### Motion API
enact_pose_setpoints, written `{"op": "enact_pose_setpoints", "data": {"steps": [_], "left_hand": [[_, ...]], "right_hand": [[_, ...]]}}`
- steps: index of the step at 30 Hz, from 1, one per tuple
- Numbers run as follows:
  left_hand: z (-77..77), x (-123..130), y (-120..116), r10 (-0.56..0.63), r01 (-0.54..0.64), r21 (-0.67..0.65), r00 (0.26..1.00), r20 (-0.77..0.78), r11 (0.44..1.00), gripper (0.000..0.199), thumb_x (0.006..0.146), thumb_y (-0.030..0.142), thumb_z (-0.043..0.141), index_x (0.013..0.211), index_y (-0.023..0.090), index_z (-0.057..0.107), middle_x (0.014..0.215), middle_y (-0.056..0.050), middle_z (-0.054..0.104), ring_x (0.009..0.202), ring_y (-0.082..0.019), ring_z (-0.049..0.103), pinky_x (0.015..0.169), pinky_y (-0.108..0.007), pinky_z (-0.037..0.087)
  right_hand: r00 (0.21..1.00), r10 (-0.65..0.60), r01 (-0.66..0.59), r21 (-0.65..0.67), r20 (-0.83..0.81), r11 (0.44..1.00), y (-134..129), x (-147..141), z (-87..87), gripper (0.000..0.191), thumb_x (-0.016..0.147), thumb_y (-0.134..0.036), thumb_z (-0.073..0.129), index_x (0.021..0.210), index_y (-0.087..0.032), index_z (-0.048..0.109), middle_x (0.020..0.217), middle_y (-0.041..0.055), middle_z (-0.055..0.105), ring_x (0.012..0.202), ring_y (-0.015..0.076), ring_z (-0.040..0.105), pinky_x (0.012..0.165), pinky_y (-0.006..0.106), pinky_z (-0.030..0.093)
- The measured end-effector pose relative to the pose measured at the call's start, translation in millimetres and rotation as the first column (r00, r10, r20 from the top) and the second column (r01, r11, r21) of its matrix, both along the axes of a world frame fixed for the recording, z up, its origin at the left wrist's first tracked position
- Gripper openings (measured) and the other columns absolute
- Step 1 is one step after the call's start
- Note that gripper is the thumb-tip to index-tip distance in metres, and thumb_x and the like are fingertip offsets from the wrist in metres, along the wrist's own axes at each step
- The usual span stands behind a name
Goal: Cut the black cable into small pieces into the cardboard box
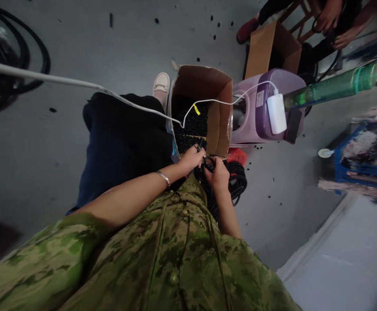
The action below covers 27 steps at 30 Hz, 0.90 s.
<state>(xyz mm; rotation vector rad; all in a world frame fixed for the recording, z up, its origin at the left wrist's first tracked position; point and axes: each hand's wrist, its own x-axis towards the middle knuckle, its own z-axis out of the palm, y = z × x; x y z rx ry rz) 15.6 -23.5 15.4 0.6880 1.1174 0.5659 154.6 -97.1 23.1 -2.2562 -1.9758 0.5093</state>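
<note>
My left hand (191,159) is closed around a small dark tool or part at the near edge of an open cardboard box (220,129). Close beside it, my right hand (219,175) pinches a thin black ring or loop of tubing (209,163). The two hands nearly touch. Many small black pieces (193,123) lie inside the box. More black coiled tubing (238,183) hangs or rests beside and below my right hand. The exact shape of what my left hand grips is too small to tell.
A white cable (123,100) crosses above the box to a white power bank (276,114) on a purple plastic stool (262,125). A green bottle (334,90) lies behind. Another person's hands (329,17) work at top right. Black coils (20,56) lie at left.
</note>
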Motion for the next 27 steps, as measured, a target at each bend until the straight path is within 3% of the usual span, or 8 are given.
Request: {"op": "enact_pose_setpoints", "data": {"steps": [5,9,11,14,16,18,20,27], "left_hand": [[4.4,-1,-1,-0.059,0.061,0.056,0.998,-0.029,0.997,0.018,0.089,0.022,0.051,0.073,0.021,0.046,0.046,0.007,0.046,0.041,-0.010,0.044,0.046,-0.020,0.033],[9.4,-2,1,-0.104,0.109,0.074,0.992,-0.065,0.991,0.010,0.086,0.018,0.055,0.077,0.020,0.050,0.048,0.007,0.048,0.042,-0.010,0.045,0.047,-0.021,0.035],[12.2,-4,3,-0.098,0.100,0.100,0.995,-0.029,0.990,0.006,0.083,0.018,0.059,0.081,0.018,0.053,0.052,0.007,0.051,0.046,-0.009,0.048,0.050,-0.020,0.037],[14.7,-5,5,-0.040,0.037,0.069,0.998,0.044,0.997,0.010,0.084,0.022,0.061,0.085,0.018,0.052,0.054,0.007,0.050,0.044,-0.008,0.047,0.048,-0.020,0.036],[14.1,-6,6,0.044,-0.044,-0.005,0.997,0.057,0.999,0.008,0.087,0.022,0.056,0.084,0.019,0.050,0.052,0.009,0.045,0.040,-0.007,0.042,0.044,-0.020,0.035],[12.3,-5,6,0.094,-0.091,-0.050,0.993,0.066,0.995,0.009,0.088,0.020,0.052,0.080,0.019,0.048,0.051,0.009,0.042,0.039,-0.006,0.040,0.043,-0.019,0.034],[10.5,-5,5,0.075,-0.070,-0.059,0.993,0.093,0.996,0.010,0.088,0.019,0.052,0.078,0.018,0.049,0.051,0.008,0.042,0.039,-0.006,0.040,0.042,-0.019,0.034],[14.8,-6,4,0.011,-0.010,-0.012,0.995,0.104,1.000,0.013,0.090,0.025,0.054,0.082,0.016,0.055,0.053,0.006,0.047,0.040,-0.005,0.041,0.042,-0.018,0.033]], "right_hand": [[0.981,0.098,-0.090,0.052,-0.166,0.995,0,2,-1.7,0.064,0.081,-0.022,0.056,0.143,-0.017,0.042,0.133,0.0139,0.060,0.115,0.0235,0.061,0.097,0.036,0.050],[0.893,-0.039,0.022,-0.043,-0.449,0.999,1,0,-7.9,0.064,0.078,-0.024,0.061,0.140,-0.020,0.047,0.120,0.0089,0.067,0.100,0.0208,0.066,0.089,0.033,0.054],[0.722,-0.204,0.147,-0.143,-0.661,0.979,0,-1,-10.9,0.058,0.077,-0.030,0.064,0.133,-0.021,0.052,0.104,0.0051,0.071,0.084,0.0180,0.067,0.077,0.030,0.055],[0.279,-0.422,0.275,-0.349,-0.863,0.896,0,-5,-8.2,0.051,0.077,-0.041,0.067,0.123,-0.021,0.056,0.085,0.0011,0.071,0.062,0.0138,0.060,0.060,0.027,0.052],[0.025,-0.474,0.296,-0.446,-0.880,0.845,2,-8,-0.5,0.050,0.081,-0.050,0.062,0.121,-0.023,0.054,0.085,0.0016,0.071,0.059,0.0133,0.058,0.059,0.028,0.052],[-0.122,-0.463,0.308,-0.477,-0.878,0.823,5,-12,9.7,0.052,0.085,-0.059,0.054,0.124,-0.026,0.051,0.096,0.0049,0.072,0.068,0.0150,0.062,0.068,0.032,0.054],[-0.174,-0.441,0.312,-0.473,-0.881,0.824,10,-17,19.4,0.055,0.087,-0.064,0.047,0.129,-0.028,0.048,0.111,0.0080,0.070,0.081,0.0175,0.066,0.079,0.038,0.054],[-0.148,-0.451,0.348,-0.473,-0.880,0.809,19,-24,28.1,0.059,0.088,-0.067,0.039,0.136,-0.034,0.043,0.128,0.0096,0.063,0.105,0.0218,0.065,0.089,0.047,0.052]]}}
